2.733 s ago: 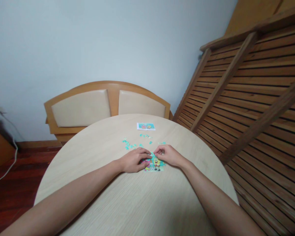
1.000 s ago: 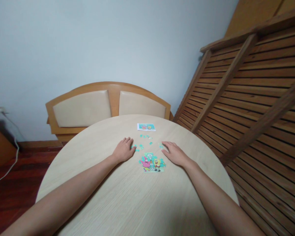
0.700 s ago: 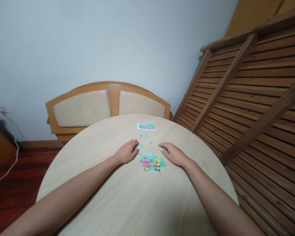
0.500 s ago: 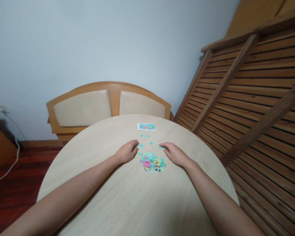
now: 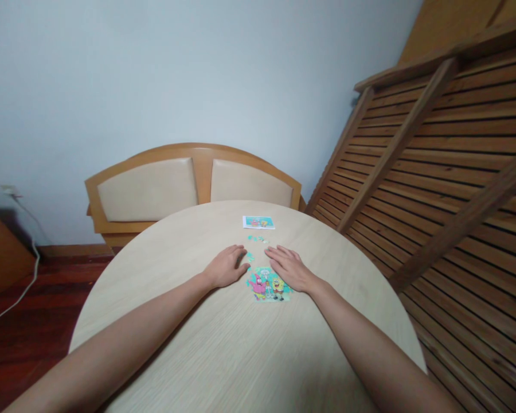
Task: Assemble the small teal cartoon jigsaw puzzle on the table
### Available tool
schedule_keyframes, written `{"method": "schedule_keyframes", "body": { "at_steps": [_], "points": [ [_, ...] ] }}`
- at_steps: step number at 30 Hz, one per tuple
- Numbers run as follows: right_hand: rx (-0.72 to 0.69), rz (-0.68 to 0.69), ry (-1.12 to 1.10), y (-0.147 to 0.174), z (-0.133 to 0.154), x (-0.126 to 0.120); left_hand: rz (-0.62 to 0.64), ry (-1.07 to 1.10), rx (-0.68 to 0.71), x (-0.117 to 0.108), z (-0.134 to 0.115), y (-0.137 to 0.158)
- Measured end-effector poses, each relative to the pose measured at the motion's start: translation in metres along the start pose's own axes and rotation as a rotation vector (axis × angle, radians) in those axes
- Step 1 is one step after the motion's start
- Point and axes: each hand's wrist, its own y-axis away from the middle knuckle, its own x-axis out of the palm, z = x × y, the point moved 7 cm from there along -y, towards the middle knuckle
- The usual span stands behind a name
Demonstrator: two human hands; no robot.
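A partly joined cartoon jigsaw puzzle (image 5: 264, 288) lies flat on the round table (image 5: 189, 350), showing a pink starfish and a yellow sponge figure. My left hand (image 5: 226, 268) rests to its upper left, thumb and fingers apart, beside a few loose turquoise puzzle pieces (image 5: 250, 256). Over the puzzle's upper right edge lies my right hand (image 5: 290, 269), palm down with fingers stretched out. Whatever is beneath its palm and fingers is hidden. Farther back is a row of small loose pieces (image 5: 257, 238).
A picture card (image 5: 258, 222) with the same characters lies near the table's far edge. Behind the table stands a wooden headboard (image 5: 204, 166) with cream panels. A slatted wooden frame (image 5: 413, 155) leans along the right side. A white cable (image 5: 36, 269) hangs at left.
My right hand has moved left and flattened, now covering the spot where a loose piece lay and part of the puzzle's right side. My left hand has barely shifted, its thumb slightly farther out.
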Motion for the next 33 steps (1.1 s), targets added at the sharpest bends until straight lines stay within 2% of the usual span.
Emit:
{"method": "schedule_keyframes", "body": {
  "at_steps": [3, 6, 12, 15, 21, 28, 33],
  "points": [
    [0.016, 0.027, 0.021, -0.001, 0.0, 0.001, -0.002, -0.012, -0.015, 0.001, 0.001, -0.001],
    [-0.001, -0.016, 0.036, 0.002, 0.0, -0.007, -0.004, -0.017, -0.018, 0.0, 0.001, -0.001],
    [-0.066, -0.058, 0.031, 0.009, 0.006, -0.016, 0.041, -0.01, 0.134, 0.0, -0.013, 0.004],
    [-0.095, -0.071, 0.011, 0.004, 0.008, -0.012, 0.079, -0.011, 0.172, 0.002, -0.017, 0.006],
    [-0.065, 0.005, 0.018, -0.005, 0.002, 0.004, 0.126, -0.019, 0.186, 0.006, -0.017, 0.006],
    [-0.106, -0.094, 0.011, 0.007, 0.005, -0.022, 0.146, -0.035, 0.191, 0.008, -0.016, 0.005],
    [-0.046, -0.087, 0.046, 0.015, -0.003, -0.036, 0.15, -0.026, 0.188, 0.006, -0.017, 0.005]
  ]
}}
